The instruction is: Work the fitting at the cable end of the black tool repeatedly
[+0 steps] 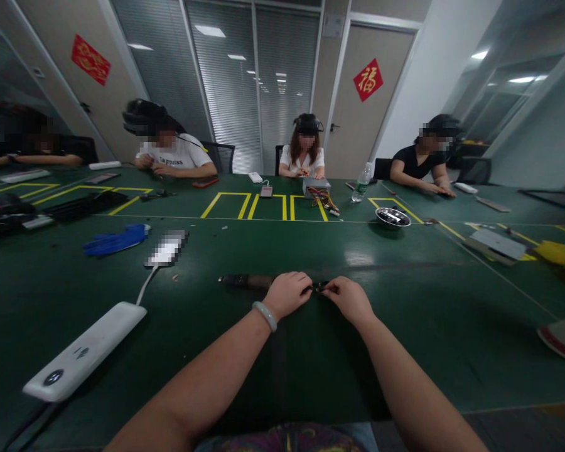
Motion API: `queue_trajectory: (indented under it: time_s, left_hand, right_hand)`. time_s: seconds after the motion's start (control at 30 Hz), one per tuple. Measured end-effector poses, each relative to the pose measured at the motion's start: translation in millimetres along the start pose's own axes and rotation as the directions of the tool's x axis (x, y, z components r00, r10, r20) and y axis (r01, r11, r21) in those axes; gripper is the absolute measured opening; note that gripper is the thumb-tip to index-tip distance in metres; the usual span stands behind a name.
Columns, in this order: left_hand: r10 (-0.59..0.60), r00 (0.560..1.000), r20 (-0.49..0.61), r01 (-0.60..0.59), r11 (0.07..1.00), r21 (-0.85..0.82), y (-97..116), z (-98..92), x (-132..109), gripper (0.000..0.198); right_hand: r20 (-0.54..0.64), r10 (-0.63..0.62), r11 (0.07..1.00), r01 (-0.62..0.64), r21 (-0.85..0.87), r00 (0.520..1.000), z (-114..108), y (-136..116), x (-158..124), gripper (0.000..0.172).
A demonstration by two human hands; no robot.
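A dark, narrow, bar-shaped part point(247, 282) lies on the green table in front of me; I cannot tell its exact kind. My left hand point(289, 294), with a pale bangle at the wrist, rests over its right end with the fingers curled around it. Close by on the right, my right hand point(348, 296) has its thumb and fingertips pinched together. Between the two hands a small dark piece point(318, 287) with a shiny glint shows at the fingertips. Whether it joins the bar under my left hand is hidden.
A white power bank point(87, 350) is cabled to a phone point(167, 248) on the left, near a blue glove point(116, 240). Farther off stand a metal bowl point(393, 218) and a water bottle point(361, 182). Several people sit across the table.
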State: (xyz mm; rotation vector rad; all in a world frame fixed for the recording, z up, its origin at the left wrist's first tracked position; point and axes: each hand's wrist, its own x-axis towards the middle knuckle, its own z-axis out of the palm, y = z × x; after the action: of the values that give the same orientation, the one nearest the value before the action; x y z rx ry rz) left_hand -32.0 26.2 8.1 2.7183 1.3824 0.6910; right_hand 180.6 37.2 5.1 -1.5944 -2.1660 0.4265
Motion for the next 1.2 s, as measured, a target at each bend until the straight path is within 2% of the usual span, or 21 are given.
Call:
queue_trajectory:
  time_s: [0.2, 0.57, 0.7, 0.87, 1.2]
  left_hand:
    - [-0.001, 1.0, -0.008, 0.001, 1.0, -0.006, -0.4, 0.4, -1.0, 0.01]
    - [0.006, 1.0, -0.005, -0.007, 1.0, -0.017, -2.1, 3.6, -2.0, 0.012]
    - [0.004, 1.0, -0.001, -0.004, 1.0, 0.002, -1.8, 4.0, -1.4, 0.009]
    - [0.003, 1.0, 0.003, -0.003, 1.0, 0.004, -1.0, 2.5, -0.7, 0.007]
    - [0.005, 1.0, -0.013, -0.006, 0.999, -0.051, -2.3, 3.7, -2.1, 0.009]
  right_hand:
    - [-0.072, -0.065, 0.996, 0.069, 0.056, 0.995, 5.6, -0.6, -1.8, 0.014]
    - [-0.094, -0.133, 0.988, 0.139, 0.06, 0.987, 13.5, -4.3, -3.3, 0.012]
    - [-0.114, -0.186, 0.982, 0.187, -0.008, 0.976, 17.9, -6.4, -1.5, 0.009]
    - [-0.064, -0.3, 0.946, 0.288, -0.146, 0.952, 17.7, -7.9, 1.0, 0.013]
    - [0.004, -0.386, 0.891, 0.374, -0.257, 0.923, 11.3, -5.4, 4.4, 0.017]
